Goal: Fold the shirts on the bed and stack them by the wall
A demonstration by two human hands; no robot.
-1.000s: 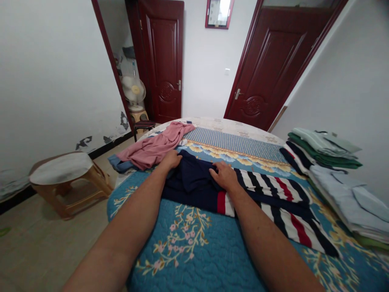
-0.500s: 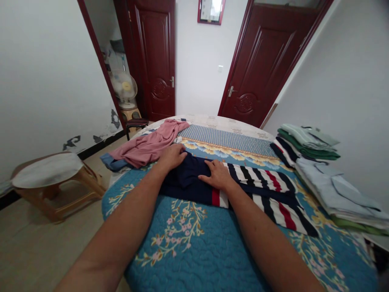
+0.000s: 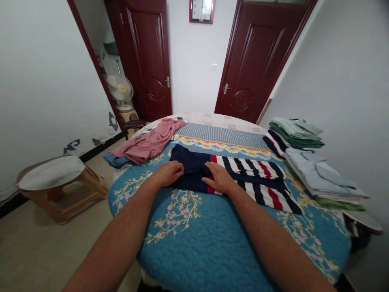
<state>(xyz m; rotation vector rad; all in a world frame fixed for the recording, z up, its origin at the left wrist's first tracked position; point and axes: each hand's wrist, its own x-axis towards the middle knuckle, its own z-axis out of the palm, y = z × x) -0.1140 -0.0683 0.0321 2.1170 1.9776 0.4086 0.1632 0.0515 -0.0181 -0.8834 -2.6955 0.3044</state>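
Observation:
A navy garment with red, white and black stripes (image 3: 249,167) lies folded long across the table, its plain navy part to the left and two striped strips to the right. My left hand (image 3: 170,172) has its fingers curled on the garment's near left edge, closed on the navy cloth. Flat over the garment's middle rests my right hand (image 3: 219,177), thumb and fingers apart, pressing near the first red stripe. Part of the garment is hidden under both hands.
A pink garment (image 3: 148,142) lies crumpled at the far left over a blue cloth (image 3: 117,160). Folded clothes (image 3: 319,168) are stacked at the right. The round table has a teal flowered quilted cover (image 3: 219,231). A stool (image 3: 57,174) stands to the left.
My left hand has shifted from the garment's far left corner to its near left edge, and its fingers have curled. My right hand stays near the middle. The view has shifted slightly.

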